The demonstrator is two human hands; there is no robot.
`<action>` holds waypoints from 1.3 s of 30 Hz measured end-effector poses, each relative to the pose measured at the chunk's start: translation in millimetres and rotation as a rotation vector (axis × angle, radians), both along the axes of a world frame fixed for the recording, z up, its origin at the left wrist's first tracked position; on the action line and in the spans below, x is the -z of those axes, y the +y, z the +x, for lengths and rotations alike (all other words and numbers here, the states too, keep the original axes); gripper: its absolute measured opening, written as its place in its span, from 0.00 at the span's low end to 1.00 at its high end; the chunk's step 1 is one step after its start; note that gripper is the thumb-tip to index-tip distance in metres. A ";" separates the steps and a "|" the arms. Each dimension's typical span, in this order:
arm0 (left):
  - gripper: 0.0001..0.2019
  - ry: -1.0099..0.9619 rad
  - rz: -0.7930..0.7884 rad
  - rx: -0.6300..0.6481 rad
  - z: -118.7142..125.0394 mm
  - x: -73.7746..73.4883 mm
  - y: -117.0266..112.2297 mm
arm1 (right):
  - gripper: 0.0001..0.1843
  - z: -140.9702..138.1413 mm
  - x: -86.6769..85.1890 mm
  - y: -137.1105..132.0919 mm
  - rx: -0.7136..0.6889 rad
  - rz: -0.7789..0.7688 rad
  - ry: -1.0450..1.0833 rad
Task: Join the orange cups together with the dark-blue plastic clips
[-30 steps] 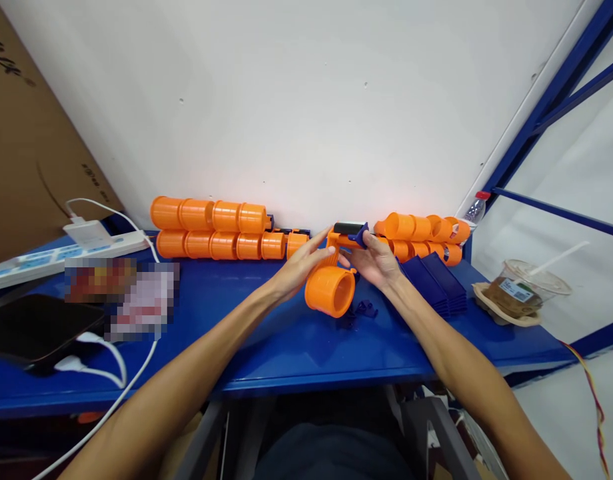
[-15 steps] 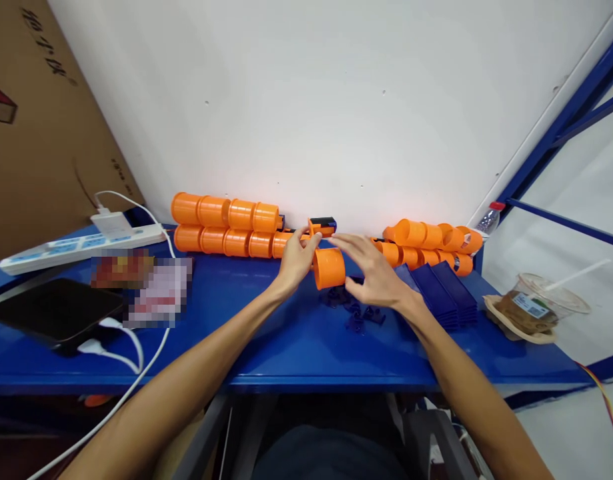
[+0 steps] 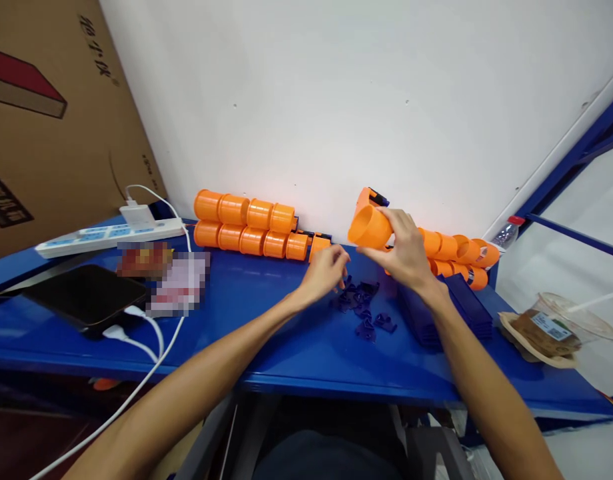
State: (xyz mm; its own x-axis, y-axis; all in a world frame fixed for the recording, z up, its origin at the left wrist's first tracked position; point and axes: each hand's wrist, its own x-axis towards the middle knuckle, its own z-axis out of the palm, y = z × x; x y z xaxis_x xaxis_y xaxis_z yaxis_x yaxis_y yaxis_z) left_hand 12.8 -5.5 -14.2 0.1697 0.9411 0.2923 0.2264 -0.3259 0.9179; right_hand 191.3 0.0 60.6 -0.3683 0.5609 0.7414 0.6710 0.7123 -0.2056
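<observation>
An orange open-ended cylinder (image 3: 369, 227) with an orange and dark bracket at its top is raised off the table in my right hand (image 3: 405, 250). Its mouth tilts toward the lower left, with my fingers and thumb around its right side. My left hand (image 3: 328, 270) is apart from it, over the table, with loosely bent fingers and nothing visible in them. Just right of that hand lie small dark blue plastic clips (image 3: 362, 298) in a loose heap. A stack of dark blue flat panels (image 3: 466, 308) lies partly behind my right forearm.
Stacked orange cylinders (image 3: 254, 241) line the wall on the left, with more orange cylinders (image 3: 449, 247) on the right. A power strip (image 3: 111, 237), a black device (image 3: 86, 297) and white cables occupy the left side. A plastic drink cup (image 3: 551, 327) and a bottle (image 3: 509, 232) stand right.
My right hand has taken the orange cylinder and lifted it up and to the right. My left hand has let go of it and come lower, near the clips. The view has shifted left.
</observation>
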 end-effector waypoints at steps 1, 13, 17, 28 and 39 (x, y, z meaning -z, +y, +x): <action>0.13 0.204 0.140 0.004 0.3 -0.1 -2.9 | 0.35 -2.5 -7.9 9.9 -0.006 -0.048 0.030; 0.17 1.010 0.614 0.132 1.5 3.1 -14.5 | 0.20 -88.2 -20.4 115.5 -0.260 -0.585 -0.132; 0.17 1.018 0.619 0.141 1.1 3.3 -13.7 | 0.20 -99.3 -16.7 125.9 -0.220 -0.568 -0.194; 0.17 1.019 0.609 0.149 1.5 0.5 -15.8 | 0.27 -116.3 -9.4 129.9 -0.185 -0.562 -0.251; 0.18 1.044 0.597 0.145 1.5 0.0 -16.0 | 0.39 -106.3 -7.0 121.0 -0.176 -0.499 -0.174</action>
